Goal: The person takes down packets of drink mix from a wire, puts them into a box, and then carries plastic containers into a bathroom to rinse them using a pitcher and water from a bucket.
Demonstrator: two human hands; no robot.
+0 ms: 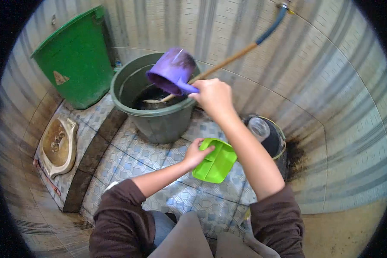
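Observation:
My right hand (214, 95) is closed round the handle of a purple water dipper (172, 71). The dipper is tilted over the large grey-green bucket (159, 122), its mouth facing down and to the left. Dark water (148, 95) shows inside the bucket. Lower down, my left hand (196, 153) grips the edge of a lime-green divided food tray (216, 165), thumb on the inner side. The tray's compartments face up toward me, and I see no food in them.
A hose (228, 61) runs from the wall tap (284, 6) into the bucket. A green bin (75, 60) stands at back left, above a squat toilet (59, 146) on a raised step (92, 157). At right, a dark bucket (274, 144) holds a clear plastic container (259, 128).

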